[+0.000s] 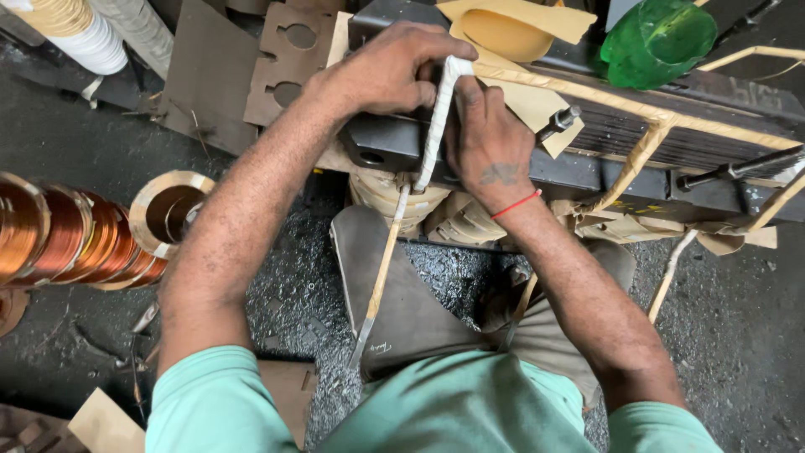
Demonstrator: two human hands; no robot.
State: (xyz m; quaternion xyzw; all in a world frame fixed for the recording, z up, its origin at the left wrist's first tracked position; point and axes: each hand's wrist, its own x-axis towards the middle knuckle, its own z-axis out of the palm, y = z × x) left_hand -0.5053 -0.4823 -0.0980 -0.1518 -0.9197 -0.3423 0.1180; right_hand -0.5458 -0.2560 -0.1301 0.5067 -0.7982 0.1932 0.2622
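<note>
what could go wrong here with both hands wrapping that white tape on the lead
The white tape is pinched between the left hand and the right hand; a slip might loosen the wrap. The right hand sits close to a protruding bolt on the dark metal core, so knuckles could scrape it.

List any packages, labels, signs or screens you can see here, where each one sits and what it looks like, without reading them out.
No screens or signs in view.
Green plastic bottle: top right, lying on the dark metal core, translucent, no label visible.
Small marking: low centre, on the dark flat sheet under the arms, a pale scribble.
Yellow marks: right of centre, on the core's lower edge, too small to make out.
</note>
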